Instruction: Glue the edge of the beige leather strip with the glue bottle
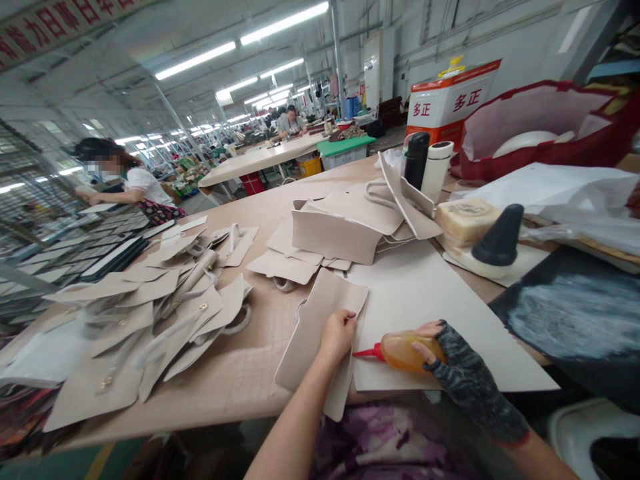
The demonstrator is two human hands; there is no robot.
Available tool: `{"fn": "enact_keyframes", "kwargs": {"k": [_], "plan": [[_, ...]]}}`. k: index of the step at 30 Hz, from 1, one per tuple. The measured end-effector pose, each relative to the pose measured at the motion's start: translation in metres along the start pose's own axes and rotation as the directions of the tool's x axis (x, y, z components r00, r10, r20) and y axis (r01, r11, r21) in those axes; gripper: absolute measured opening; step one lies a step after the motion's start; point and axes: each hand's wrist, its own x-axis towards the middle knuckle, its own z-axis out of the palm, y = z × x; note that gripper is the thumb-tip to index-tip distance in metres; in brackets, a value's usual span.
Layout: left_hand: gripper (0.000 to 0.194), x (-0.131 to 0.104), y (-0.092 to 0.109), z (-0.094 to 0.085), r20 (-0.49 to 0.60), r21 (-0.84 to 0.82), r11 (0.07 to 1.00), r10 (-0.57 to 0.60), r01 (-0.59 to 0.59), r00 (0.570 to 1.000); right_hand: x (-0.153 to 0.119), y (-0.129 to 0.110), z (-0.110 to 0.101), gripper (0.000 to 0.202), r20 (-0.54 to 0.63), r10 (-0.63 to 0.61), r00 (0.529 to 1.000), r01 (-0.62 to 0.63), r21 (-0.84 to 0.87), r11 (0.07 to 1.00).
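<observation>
Head view looked down on a long tan worktable point(240, 380) that ran away toward other tables in a big, strip-lit workshop. Across its left half lay a wide heap of beige cut pieces point(165, 307), some with small metal fittings, and a second stack of the same pieces point(340, 233) sat further back near the middle. A white sheet point(425, 300) lay flat on the near right part of the table, with a dark, white-smeared board point(570, 320) just beside it on the right. Behind those stood a red-trimmed bag point(545, 127), a red and white can point(445, 100), a black flask point(416, 160) and a white flask point(437, 170) side by side, and a black cone-shaped tool point(500, 237). A person in a white top point(135, 187) worked at the far left.

A single beige piece point(315, 333) lay at the near edge, partly overlapping the white sheet and hanging a little over the table edge. The bare left hand point(337, 333) was curled down onto its right edge, pinning it with the fingertips. The right hand point(450, 357), in a dark fingerless glove, was wrapped around an amber squeeze bottle point(405, 351) held sideways over the white sheet, its red nozzle point(367, 353) pointing at the piece just beside the left hand
</observation>
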Motion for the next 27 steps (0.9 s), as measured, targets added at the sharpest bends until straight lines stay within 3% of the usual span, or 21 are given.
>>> {"fn": "enact_keyframes", "kwargs": {"k": [20,27], "plan": [[0.027,0.0,-0.003,0.002,0.017,0.001,1.0,0.004,-0.004,1.0,-0.031,-0.018,0.007,0.021,0.031,0.079,0.996,-0.08,0.065,0.995],[0.028,-0.005,0.003,-0.002,0.025,0.005,1.0,0.008,-0.008,1.0,-0.017,-0.004,-0.003,0.027,0.09,0.246,0.965,-0.256,0.124,0.959]]}}
